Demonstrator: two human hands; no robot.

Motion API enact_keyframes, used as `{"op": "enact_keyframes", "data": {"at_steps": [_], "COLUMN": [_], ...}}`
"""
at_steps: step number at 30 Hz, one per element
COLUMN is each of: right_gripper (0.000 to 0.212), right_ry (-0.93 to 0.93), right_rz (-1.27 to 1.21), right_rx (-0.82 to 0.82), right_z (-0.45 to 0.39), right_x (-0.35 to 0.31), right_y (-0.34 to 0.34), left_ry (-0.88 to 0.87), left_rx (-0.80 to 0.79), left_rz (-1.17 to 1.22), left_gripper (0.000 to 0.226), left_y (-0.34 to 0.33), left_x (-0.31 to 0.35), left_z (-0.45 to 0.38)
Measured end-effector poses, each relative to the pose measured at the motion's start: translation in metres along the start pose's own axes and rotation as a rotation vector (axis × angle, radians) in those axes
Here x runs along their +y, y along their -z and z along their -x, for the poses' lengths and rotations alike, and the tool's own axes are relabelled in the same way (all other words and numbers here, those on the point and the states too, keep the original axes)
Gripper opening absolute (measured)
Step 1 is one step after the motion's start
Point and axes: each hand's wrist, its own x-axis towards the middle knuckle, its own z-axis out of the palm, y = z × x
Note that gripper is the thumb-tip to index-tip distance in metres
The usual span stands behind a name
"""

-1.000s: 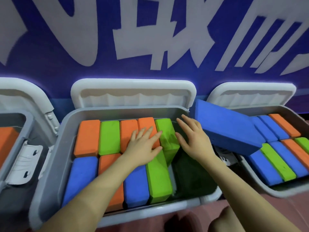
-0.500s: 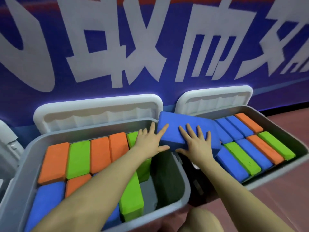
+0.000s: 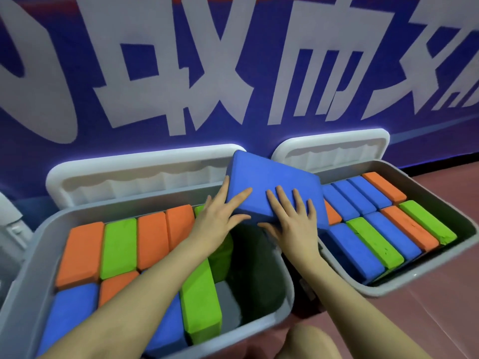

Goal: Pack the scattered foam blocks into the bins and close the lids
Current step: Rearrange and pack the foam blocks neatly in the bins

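Observation:
A large blue foam block [image 3: 272, 174] is tilted up above the gap between the two grey bins. My left hand [image 3: 217, 221] holds its left edge, fingers on top and thumb along the lower edge. My right hand [image 3: 293, 221] lies on its top face with the thumb under the near edge. The middle bin [image 3: 33, 252] holds orange, green and blue blocks standing in rows, with a dark open gap [image 3: 254, 263] at its right end. The right bin [image 3: 438, 200] is filled with blocks. Both white lids [image 3: 129, 177] [image 3: 337, 149] stand open against the wall.
A blue banner wall with white characters rises right behind the bins. Part of a third bin [image 3: 10, 229] shows at the far left. Reddish floor [image 3: 440, 307] lies to the right and in front. My knee [image 3: 305, 343] is at the bottom edge.
Both hands left the green blocks in the middle bin and moved right onto the big blue block. Its far-left corner has since risen and the block has tilted.

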Motion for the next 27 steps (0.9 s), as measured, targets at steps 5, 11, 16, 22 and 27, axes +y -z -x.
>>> {"op": "enact_keyframes", "data": {"at_steps": [5, 11, 16, 22, 27], "right_gripper": [0.067, 0.071, 0.078, 0.081, 0.081], "right_ry": [0.069, 0.148, 0.129, 0.093, 0.112], "right_rz": [-0.120, -0.339, -0.567, -0.647, -0.686], "right_rx": [0.088, 0.026, -0.077, -0.225, -0.224], "right_z": [-0.032, -0.055, -0.053, -0.031, -0.036], "right_x": [-0.040, -0.103, -0.142, -0.141, -0.118], "right_y": [0.017, 0.029, 0.027, 0.015, 0.011], "left_ry": [-0.091, -0.056, -0.047, -0.013, 0.043], "left_rx": [0.148, 0.172, 0.124, 0.096, 0.130], "left_rz": [-0.236, -0.408, -0.655, -0.553, -0.215], "left_gripper": [0.047, 0.049, 0.061, 0.084, 0.076], "left_y": [0.064, 0.128, 0.160, 0.132, 0.119], "left_x": [0.000, -0.020, -0.021, -0.034, -0.048], "left_z": [0.005, 0.033, 0.042, 0.053, 0.056]}}
